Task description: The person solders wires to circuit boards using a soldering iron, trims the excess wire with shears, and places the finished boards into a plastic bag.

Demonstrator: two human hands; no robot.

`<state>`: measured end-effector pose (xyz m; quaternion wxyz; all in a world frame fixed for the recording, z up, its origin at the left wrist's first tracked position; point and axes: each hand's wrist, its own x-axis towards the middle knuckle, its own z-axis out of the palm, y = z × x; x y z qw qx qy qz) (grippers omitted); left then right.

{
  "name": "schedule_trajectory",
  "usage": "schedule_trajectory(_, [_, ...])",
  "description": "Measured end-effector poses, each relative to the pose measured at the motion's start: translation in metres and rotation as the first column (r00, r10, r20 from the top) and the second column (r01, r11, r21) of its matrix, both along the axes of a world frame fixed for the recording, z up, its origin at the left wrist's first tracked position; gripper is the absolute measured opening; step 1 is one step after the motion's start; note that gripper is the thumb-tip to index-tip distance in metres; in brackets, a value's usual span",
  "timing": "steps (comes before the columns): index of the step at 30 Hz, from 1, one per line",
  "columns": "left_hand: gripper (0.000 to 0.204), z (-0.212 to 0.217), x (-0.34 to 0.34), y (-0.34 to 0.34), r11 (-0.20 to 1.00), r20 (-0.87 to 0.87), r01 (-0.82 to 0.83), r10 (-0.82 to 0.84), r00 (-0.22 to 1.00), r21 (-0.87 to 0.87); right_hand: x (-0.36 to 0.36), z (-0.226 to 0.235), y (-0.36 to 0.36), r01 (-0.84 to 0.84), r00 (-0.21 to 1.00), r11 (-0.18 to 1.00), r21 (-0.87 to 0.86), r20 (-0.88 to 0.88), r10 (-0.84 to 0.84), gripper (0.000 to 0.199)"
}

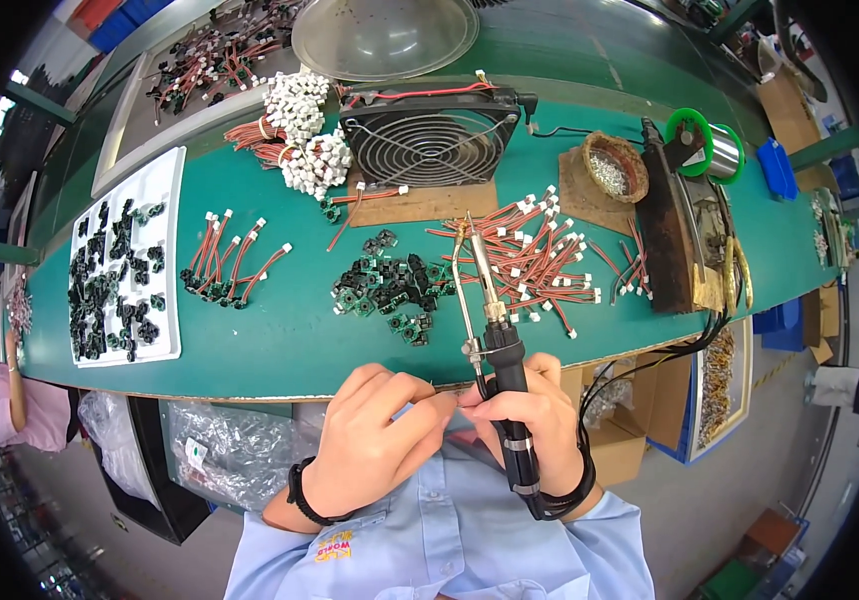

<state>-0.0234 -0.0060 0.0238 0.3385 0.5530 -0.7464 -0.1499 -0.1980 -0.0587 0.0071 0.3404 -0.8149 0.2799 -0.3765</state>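
My right hand (541,422) is wrapped round a soldering iron (505,352) with a black handle and a thin metal feed tube clamped along it. The iron's tip points away from me, over the bench. Close beside it, my left hand (379,425) is closed, its fingertips pinched near my right fingertips at the bench edge. Whatever sits between those fingertips is too small and hidden to make out. Beyond the hands lie a pile of small black-and-green parts (384,285) and a heap of red-and-brown wires with white connectors (539,255).
A fan (431,140) with a wire guard stands behind the piles. At left are a white tray (175,250) of small parts and several wired parts (219,290). A solder spool (723,152), a round bowl (633,170) and a dark iron stand (664,240) are at right.
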Motion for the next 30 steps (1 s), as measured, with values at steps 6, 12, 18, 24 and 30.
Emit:
schedule_trajectory(6, [0.019, 0.001, 0.000, 0.001, 1.000, -0.038, 0.021, -0.021, 0.999, 0.008, 0.004, -0.001, 0.002, 0.042, 0.996, 0.999, -0.027, 0.076, -0.039, 0.036])
schedule_trajectory(12, [0.018, 0.000, 0.005, 0.003, 0.999, -0.071, 0.008, -0.005, 0.997, 0.047, -0.003, -0.001, 0.007, 0.097, 0.980, 0.978, 0.182, 0.153, -0.126, 0.041])
schedule_trajectory(18, [0.019, -0.005, 0.004, 0.009, 0.961, -0.624, -0.060, 0.221, 0.749, 0.269, 0.000, 0.000, 0.003, 0.088, 0.958, 0.950, 0.299, 0.235, -0.163, 0.040])
schedule_trajectory(24, [0.024, -0.009, 0.013, 0.009, 0.855, -0.888, 0.252, 0.410, 0.207, 0.453, 0.020, 0.016, -0.001, -0.002, 0.983, 0.986, 0.168, 0.180, -0.029, 0.039])
schedule_trajectory(30, [0.026, -0.018, 0.014, 0.005, 0.868, -0.940, 0.412, 0.334, -0.067, 0.279, 0.024, 0.014, 0.004, -0.027, 0.979, 0.978, 0.205, 0.204, -0.016, 0.037])
